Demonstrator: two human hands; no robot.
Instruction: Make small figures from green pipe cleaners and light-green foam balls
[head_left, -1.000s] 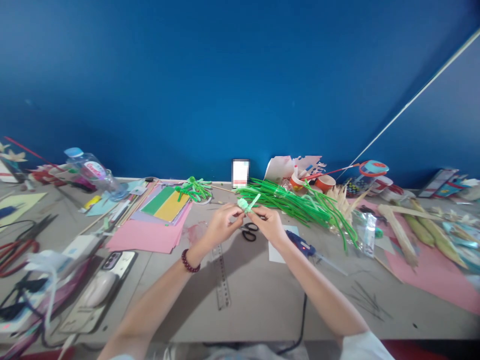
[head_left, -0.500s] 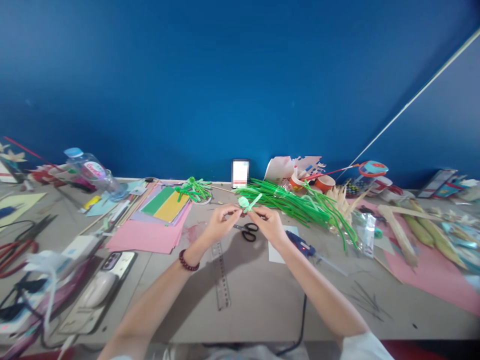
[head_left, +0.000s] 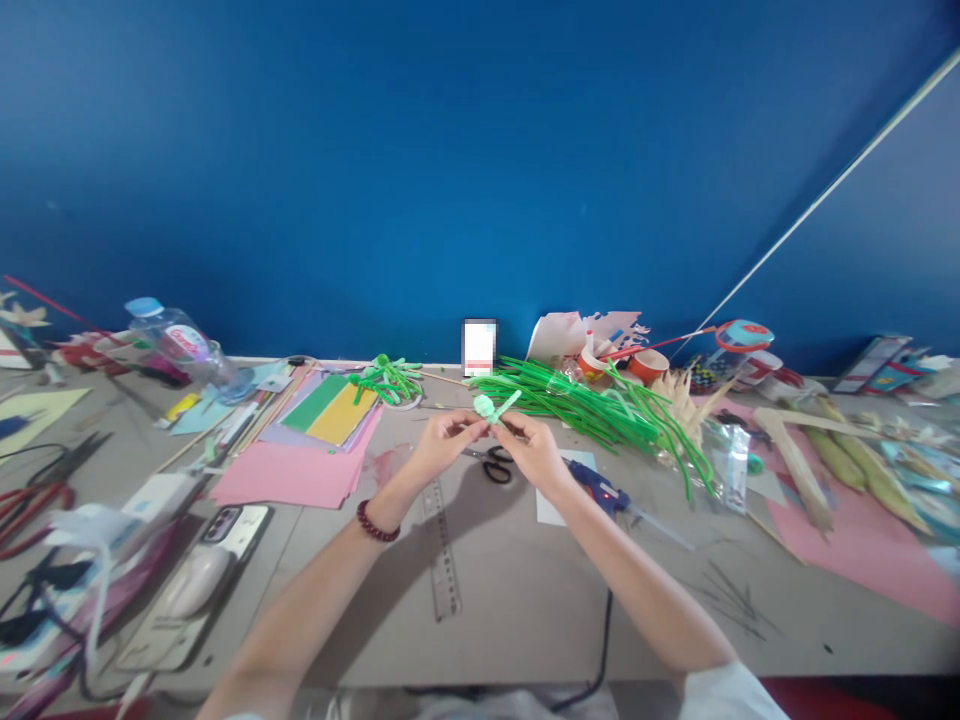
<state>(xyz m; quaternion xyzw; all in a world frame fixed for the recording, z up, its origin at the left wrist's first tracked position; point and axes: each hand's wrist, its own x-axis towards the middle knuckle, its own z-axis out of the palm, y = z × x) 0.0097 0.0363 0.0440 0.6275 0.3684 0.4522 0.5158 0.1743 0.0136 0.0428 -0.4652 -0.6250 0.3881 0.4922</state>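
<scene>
Both hands meet over the middle of the grey table, around a small pale green fuzzy piece [head_left: 486, 405] with a short stem pointing up and right. My left hand [head_left: 444, 442], below a dark red bead bracelet, is closed on its lower left side. My right hand [head_left: 532, 450] pinches it from the right. The fingertips hide its lower part. Black-handled scissors [head_left: 496, 464] lie just beneath the hands, and a clear ruler [head_left: 442, 555] lies nearer the front.
Green pipe cleaners [head_left: 570, 395] lie behind the right hand. A blue glue gun [head_left: 600, 487] rests on white paper at right. Pink sheets [head_left: 289, 475] lie at left, near a phone [head_left: 236, 525] and a bottle [head_left: 180, 338]. A lit screen [head_left: 480, 347] stands against the wall.
The pale green piece has shifted slightly down and left, and its stem is tilted a little differently. Both hands keep hold of it.
</scene>
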